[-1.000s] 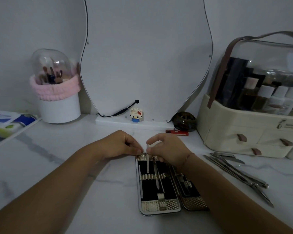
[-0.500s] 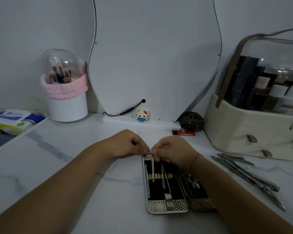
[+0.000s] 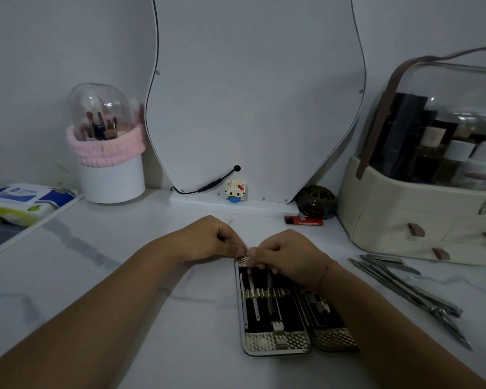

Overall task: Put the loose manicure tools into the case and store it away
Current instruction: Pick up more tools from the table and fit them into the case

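The case (image 3: 275,342) lies open on the white marbled table (image 3: 124,262), its long side running away from the person. Its left half is lined in black, and a gold strap (image 3: 254,292) across the middle holds a few slim steel pieces side by side. Its right half (image 3: 334,339) is largely covered by the right forearm, so what it holds is hard to make out.

At the case's far end the right hand (image 3: 286,254) has its fingers curled and pinches the top of a thin tool (image 3: 270,290), whose shaft runs down under the strap. The left hand (image 3: 208,240), also curled, pinches the case's far rim at its left corner with thumb and forefinger. The two sets of fingertips almost meet, and they hide the upper ends of the stored pieces.

To the right of the case, well apart from it, the loose tools (image 3: 399,284) lie in a fanned bundle. A pair of nippers (image 3: 446,318) lies at its near end.

Right of the case and further back, a cream organiser (image 3: 418,220) with drawers is cut off by the frame edge. Under its clear lid stand bottles (image 3: 458,153) and dark boxes, blurred by reflections.

Beyond the case lie a red lighter (image 3: 303,220) and a dark round jar (image 3: 316,202). A small block figure (image 3: 236,190) stands at the foot of a wavy mirror (image 3: 253,94).

Far left of the case, a white cup (image 3: 112,178) wrapped in a pink band (image 3: 107,148) holds brushes (image 3: 101,126) under a clear dome (image 3: 98,96). A packet of wipes (image 3: 20,200) lies beside it.
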